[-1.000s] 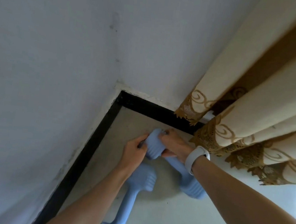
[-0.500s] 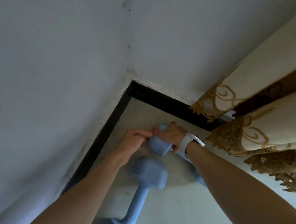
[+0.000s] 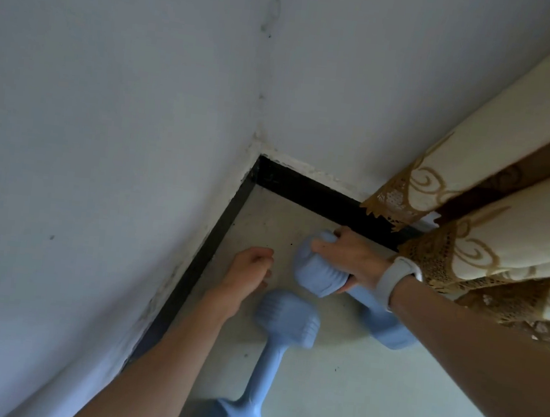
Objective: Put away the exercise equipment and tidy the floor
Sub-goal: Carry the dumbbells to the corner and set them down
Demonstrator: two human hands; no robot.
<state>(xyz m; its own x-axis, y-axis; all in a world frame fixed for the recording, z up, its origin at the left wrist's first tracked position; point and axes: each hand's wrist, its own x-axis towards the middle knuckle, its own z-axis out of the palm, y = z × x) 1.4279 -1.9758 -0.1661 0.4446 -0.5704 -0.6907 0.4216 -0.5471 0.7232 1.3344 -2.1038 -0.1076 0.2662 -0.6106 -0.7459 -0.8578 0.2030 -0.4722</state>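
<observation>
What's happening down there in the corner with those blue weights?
A person is stowing two light blue dumbbells in the corner of the room, beside the curtain. The right hand grips the head of one dumbbell near the black skirting. The left hand hovers beside it, holding nothing. The second dumbbell lies on the floor between the arms.

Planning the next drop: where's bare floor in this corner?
Free: the corner patch between skirting and both hands; open floor right of the near dumbbell. Crowded: around the far dumbbell under the right hand, by the curtain.
</observation>
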